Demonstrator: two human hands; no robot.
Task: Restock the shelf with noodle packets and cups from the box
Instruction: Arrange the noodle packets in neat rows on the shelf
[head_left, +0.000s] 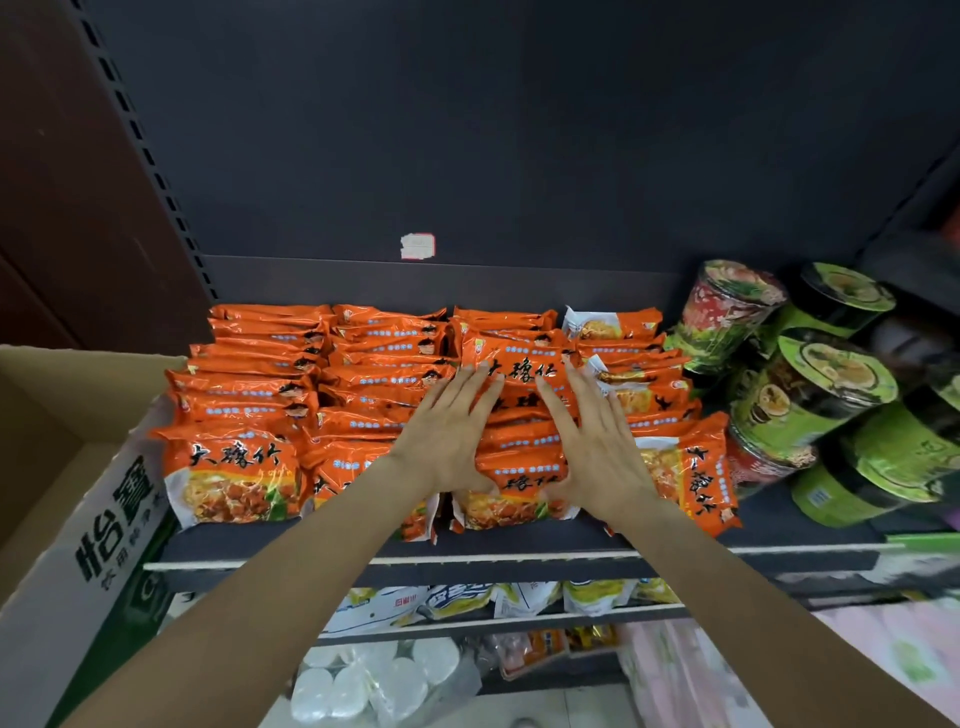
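Cardboard first, at nine o'clock: the box sits open beside the shelf, its printed flap leaning against the shelf's left end. Moving right, orange noodle packets fill the dark shelf in stacked rows running back toward twelve o'clock. Dead centre, both hands are on one stack of those packets: the left hand lies flat with fingers straight and spread, pressing its left flank, and the right hand mirrors it on the right flank, fingers straight too, nothing gripped. Over at three o'clock, noodle cups in green and red wrap are piled just beside the packets, several tipped on their sides. Down at six o'clock, a lower shelf carries pale yellow-and-white bags.
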